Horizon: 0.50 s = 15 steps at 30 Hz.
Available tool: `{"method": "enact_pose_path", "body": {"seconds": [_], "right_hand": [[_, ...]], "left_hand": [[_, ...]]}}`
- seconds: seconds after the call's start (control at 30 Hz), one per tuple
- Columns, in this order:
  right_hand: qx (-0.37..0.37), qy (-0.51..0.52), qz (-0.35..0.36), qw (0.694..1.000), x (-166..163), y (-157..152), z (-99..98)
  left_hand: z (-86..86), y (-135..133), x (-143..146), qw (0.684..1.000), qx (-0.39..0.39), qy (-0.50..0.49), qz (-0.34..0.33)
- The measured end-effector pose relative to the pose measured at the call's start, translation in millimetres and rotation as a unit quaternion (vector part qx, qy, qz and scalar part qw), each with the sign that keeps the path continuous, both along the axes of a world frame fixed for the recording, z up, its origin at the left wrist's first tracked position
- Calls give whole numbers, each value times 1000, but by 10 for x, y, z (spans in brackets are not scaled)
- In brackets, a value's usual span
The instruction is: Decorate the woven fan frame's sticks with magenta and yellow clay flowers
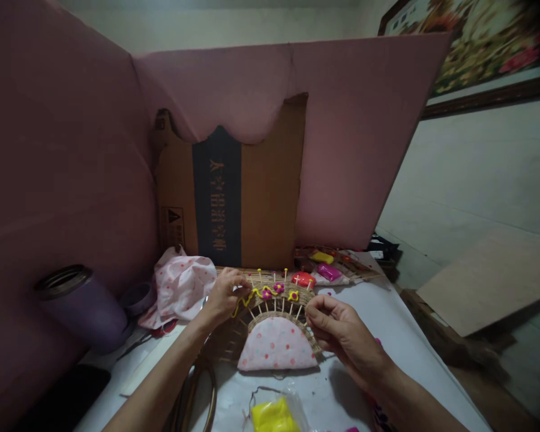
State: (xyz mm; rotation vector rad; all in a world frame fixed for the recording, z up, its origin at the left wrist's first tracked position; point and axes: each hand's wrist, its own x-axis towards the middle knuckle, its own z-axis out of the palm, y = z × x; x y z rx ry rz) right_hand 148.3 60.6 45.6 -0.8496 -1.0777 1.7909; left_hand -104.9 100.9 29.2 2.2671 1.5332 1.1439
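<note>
A half-round woven fan [263, 304] stands on the white table, with thin sticks showing through its weave. Pink dotted cloth [278, 345] covers its lower middle. Purple clay flowers [278, 288], a yellow one [293, 296] and a wavy yellow clay strand [236, 309] decorate its band. My left hand [227, 293] is at the fan's upper left by the strand, fingers bent together; what they pinch is hidden. At the fan's right edge, my right hand [335, 324] has thumb and forefinger pinched together; anything between them is too small to make out.
A purple tumbler [83, 309] and crumpled dotted cloth [186, 285] are at left. Scissors handles [211, 399] and a yellow clay packet [275, 415] lie in front. Coloured packets [328, 272] are behind right. A cardboard sheet [270, 198] leans against the pink partition [342, 138].
</note>
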Motion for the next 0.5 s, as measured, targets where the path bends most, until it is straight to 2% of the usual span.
{"method": "enact_pose_path", "body": {"seconds": [0.5], "right_hand": [[7, 4, -13, 1000, 12, 4, 43]], "left_hand": [[9, -40, 10, 1000, -13, 0, 0]]}}
